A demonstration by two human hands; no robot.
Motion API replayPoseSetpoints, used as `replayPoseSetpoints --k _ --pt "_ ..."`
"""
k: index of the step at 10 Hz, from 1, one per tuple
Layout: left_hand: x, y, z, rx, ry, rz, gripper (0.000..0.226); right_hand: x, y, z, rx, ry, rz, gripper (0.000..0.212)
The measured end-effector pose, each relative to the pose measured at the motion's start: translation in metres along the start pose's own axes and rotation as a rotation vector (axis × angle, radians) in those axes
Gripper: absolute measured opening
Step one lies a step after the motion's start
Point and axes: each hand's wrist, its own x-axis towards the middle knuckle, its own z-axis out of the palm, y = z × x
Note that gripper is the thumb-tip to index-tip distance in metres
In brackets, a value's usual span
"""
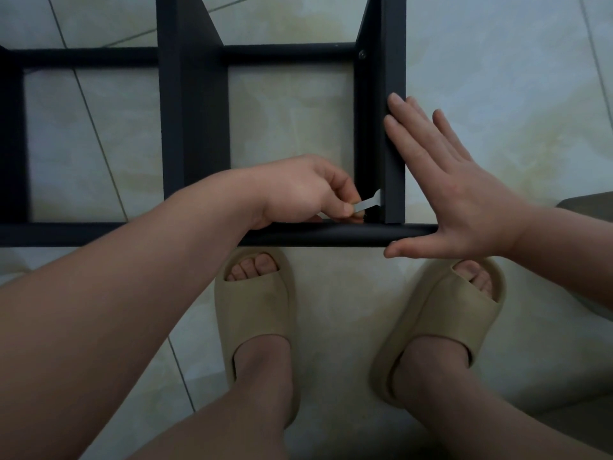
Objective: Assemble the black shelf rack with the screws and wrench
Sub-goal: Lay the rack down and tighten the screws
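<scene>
pale tiled floor [497,44] lies under the black rack [195,127]. 2 beige slippers [253,313] stand just before its near bar. right hand [464,200], fingers straight, presses flat on the rack's right post. left hand [298,190] pinches the flat wrench [368,204], its head against that post's inner face. 1 screw [363,54] sits at the rack's upper right joint.
</scene>
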Motion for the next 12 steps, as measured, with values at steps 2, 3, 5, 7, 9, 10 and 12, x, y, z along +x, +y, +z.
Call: replayPoseSetpoints --k 2,3,5,7,9,10,12 --pt "0.001 -0.001 0.003 0.061 0.009 -0.002 0.011 0.000 0.000 0.000 0.002 -0.001 0.002 0.125" --pt "0.002 -0.003 0.001 0.093 0.078 -0.001 0.012 0.000 0.000 0.000 0.001 -0.001 0.000 0.125" --pt "0.006 0.005 -0.006 0.218 0.189 0.089 0.011 0.000 -0.001 0.000 0.001 -0.003 0.000 0.124" --pt "0.012 0.012 -0.005 0.075 0.216 0.111 0.014 0.000 -0.001 0.000 0.009 -0.007 0.003 0.124" --pt "0.019 0.012 0.008 -0.428 0.176 -0.029 0.007 0.000 -0.001 0.001 0.014 -0.002 -0.001 0.124" --pt "0.022 0.012 0.012 -0.422 0.230 -0.049 0.006 0.000 -0.001 0.001 0.011 -0.003 0.001 0.125" --pt "0.023 0.013 0.013 -0.451 0.258 -0.042 0.003 0.000 0.000 0.001 0.006 -0.005 -0.002 0.125"
